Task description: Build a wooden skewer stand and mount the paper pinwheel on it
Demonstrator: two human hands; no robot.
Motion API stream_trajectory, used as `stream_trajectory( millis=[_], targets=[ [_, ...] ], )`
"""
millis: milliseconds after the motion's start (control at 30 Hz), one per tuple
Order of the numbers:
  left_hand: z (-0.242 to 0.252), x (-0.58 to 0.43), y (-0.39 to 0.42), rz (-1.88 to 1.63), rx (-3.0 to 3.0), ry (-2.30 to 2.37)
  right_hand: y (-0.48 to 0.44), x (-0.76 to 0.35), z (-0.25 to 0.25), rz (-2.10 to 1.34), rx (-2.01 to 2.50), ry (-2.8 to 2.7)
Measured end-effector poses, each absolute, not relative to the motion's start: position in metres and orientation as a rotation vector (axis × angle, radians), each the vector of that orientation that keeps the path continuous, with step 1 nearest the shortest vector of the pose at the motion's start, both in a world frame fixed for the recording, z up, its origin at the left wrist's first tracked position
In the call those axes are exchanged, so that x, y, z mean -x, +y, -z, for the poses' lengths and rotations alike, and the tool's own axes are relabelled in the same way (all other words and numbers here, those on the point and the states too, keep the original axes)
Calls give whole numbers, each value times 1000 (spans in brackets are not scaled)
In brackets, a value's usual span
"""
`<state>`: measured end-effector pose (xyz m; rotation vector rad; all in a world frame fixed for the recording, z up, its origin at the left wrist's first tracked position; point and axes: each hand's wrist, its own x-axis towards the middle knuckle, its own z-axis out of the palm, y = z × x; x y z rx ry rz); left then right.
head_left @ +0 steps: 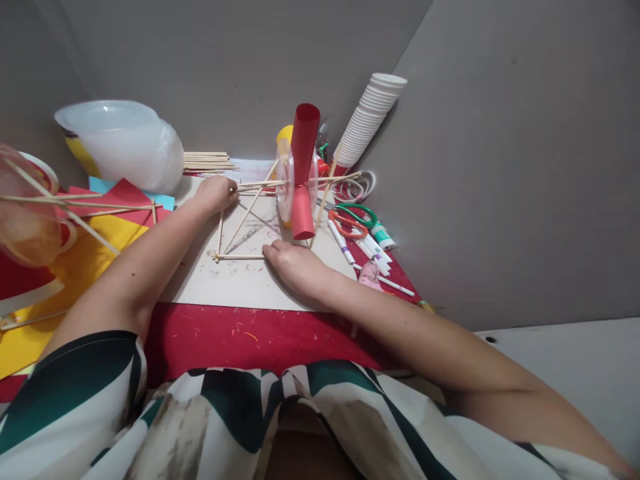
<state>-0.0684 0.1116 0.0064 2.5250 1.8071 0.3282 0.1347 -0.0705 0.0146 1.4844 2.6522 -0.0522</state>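
Observation:
A frame of thin wooden sticks point(245, 257) stands on a white board point(200, 290). Across it runs a stick axle carrying clear round plastic discs point(283, 183) and red paper tubes point(306, 143), one above the other. My left hand point(216, 193) is closed at the frame's far left corner, its fingertips on the stick ends. At the near side, my right hand point(295, 263) pinches the bottom stick, just below the lower red tube; its palm hides the stick's right end.
On the right lie green and orange scissors point(353, 220), white markers point(373, 250) and a tape roll point(367, 181). A stack of white paper cups point(367, 120) leans on the wall. Plastic bowls point(125, 147), spare sticks point(205, 160), coloured paper point(123, 233) and another stick build point(75, 207) occupy the left.

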Motion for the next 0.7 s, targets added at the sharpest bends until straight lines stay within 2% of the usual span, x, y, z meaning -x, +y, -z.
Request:
stream_trajectory(
  millis=[133, 400, 700],
  targets=[
    [-9, 72, 106, -315, -2539, 1854, -66, -140, -15, 11, -1419, 2620],
    [-23, 65, 78, -19, -2572, 1947, -61, -172, -34, -44, -1514, 2488],
    [-31, 53, 28, 57, -2625, 1854, -48, -214, -21, 2, -1653, 2404]
  ],
)
